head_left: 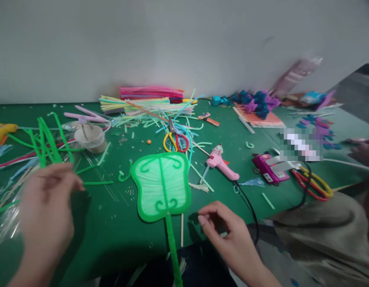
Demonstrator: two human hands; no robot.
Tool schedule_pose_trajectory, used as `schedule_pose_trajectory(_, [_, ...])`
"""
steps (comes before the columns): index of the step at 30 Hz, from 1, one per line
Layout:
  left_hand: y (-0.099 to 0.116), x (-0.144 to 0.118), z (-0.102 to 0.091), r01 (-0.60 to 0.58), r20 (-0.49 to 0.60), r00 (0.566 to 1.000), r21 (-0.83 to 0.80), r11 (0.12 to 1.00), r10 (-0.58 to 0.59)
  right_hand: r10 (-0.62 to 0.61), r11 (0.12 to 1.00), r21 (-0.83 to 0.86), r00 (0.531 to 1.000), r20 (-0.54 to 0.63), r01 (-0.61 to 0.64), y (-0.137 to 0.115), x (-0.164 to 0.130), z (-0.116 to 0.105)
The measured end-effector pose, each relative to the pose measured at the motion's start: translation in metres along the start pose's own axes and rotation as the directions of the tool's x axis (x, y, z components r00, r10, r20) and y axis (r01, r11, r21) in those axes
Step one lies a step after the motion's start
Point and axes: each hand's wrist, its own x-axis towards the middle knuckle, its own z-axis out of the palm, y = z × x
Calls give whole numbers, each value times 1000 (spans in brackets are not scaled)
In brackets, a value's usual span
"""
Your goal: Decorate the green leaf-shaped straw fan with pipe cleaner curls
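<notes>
A green hand fan (161,184) made of pale threads in a green pipe-cleaner frame lies flat on the green table (118,227), its handle pointing toward me. My left hand (47,211) is blurred, fingers loosely bent, beside a bunch of green pipe cleaners (47,143); whether it grips them is unclear. My right hand (226,235) hovers just right of the fan's handle, fingers curled, with nothing visible in it. A thin wooden stick (182,229) lies beside the handle.
A pink glue gun (222,162) with a black cord, yellow-and-red scissors (175,140), a small cup (91,138), stacked straws (148,103) and blue-purple paper flowers (256,101) are scattered about. Another person's arm (318,227) rests at the right, by a magenta glue gun (266,168).
</notes>
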Motion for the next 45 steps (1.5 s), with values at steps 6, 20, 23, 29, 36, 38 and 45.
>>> schedule_pose_trajectory(6, [11,-87,10,-246,248,946,137,959,207,-221,975,-17,975,23,222,-1,-14,28])
schedule_pose_trajectory(20, [8,-121,53,-654,453,699,92,751,553,-380,912,-162,925,21,378,-5,17,50])
schedule_pose_trajectory(23, [8,-121,53,-645,476,703,113,756,528,-359,927,-126,933,-22,353,-5,20,50])
schedule_pose_trajectory(29, [8,-120,50,-627,495,709,118,770,502,-303,951,-58,953,6,303,-7,28,50])
schedule_pose_trajectory(36, [6,-122,49,-557,456,767,121,822,452,-248,968,-36,968,24,249,-9,29,50])
schedule_pose_trajectory(38, [6,-121,48,-508,446,797,131,851,407,-243,969,-34,970,20,244,-9,29,51])
schedule_pose_trajectory(45, [4,-119,45,-470,439,818,139,872,371,-268,962,-56,963,-21,267,-9,27,54])
